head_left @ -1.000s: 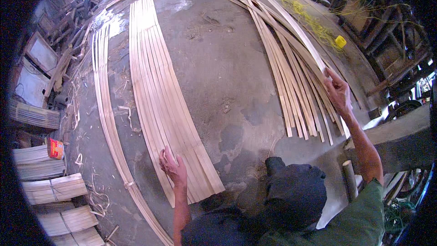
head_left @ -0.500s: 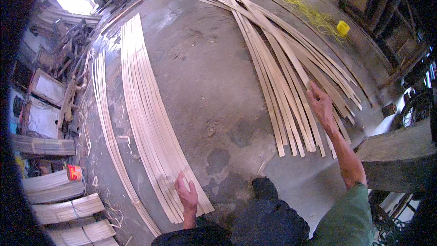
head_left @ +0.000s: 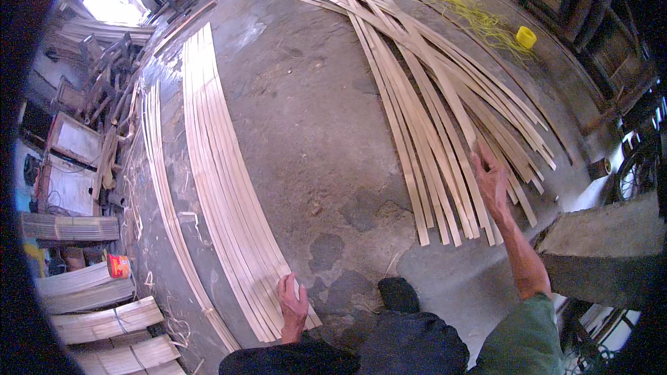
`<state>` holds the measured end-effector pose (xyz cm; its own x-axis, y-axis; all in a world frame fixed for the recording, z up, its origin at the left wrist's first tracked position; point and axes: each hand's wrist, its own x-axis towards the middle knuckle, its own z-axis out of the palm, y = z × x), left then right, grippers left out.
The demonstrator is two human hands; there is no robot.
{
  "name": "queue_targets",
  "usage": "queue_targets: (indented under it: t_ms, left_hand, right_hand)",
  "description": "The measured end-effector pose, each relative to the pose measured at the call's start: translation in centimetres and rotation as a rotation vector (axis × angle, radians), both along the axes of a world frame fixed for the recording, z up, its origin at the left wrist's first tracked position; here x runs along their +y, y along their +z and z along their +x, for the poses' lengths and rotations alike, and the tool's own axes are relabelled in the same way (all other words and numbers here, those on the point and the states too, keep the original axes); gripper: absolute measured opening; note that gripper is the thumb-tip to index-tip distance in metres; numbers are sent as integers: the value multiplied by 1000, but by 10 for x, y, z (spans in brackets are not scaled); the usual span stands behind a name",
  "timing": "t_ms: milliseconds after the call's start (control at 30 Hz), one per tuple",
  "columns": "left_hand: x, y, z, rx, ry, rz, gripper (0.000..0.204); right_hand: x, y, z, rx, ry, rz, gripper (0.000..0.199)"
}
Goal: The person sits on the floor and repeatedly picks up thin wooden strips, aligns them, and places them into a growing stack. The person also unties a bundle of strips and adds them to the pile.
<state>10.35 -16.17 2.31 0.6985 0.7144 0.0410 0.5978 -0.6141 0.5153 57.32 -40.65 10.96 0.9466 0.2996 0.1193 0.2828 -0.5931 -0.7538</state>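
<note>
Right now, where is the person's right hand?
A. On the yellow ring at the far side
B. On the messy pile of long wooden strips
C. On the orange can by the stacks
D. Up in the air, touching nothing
B: the right hand reaches out and rests on the loose, crisscrossed pile of wooden strips, while the left hand presses on the neat row of strips.

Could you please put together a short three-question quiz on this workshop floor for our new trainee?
1. True or false: the left hand rests on the neat row of strips.
2. What does the right hand touch? A) the yellow roll B) the loose pile of strips C) a concrete block
3. Which colour is the roll lying by the tangled string?

Key: 1 true; 2 B, the loose pile of strips; 3 yellow.
</note>
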Motion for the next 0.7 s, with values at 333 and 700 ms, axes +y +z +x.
queue_targets:
  t_ms: [333, 700]
  left_hand:
    - [-15, -15, -11, 218, 105, 46, 60]
    - [-24, -37, -2, 266, 97, 100, 59]
  right_hand:
    - [-14, -73, -9, 91, 33, -32, 42]
    - [-1, -87, -40, -297, 170, -249, 37]
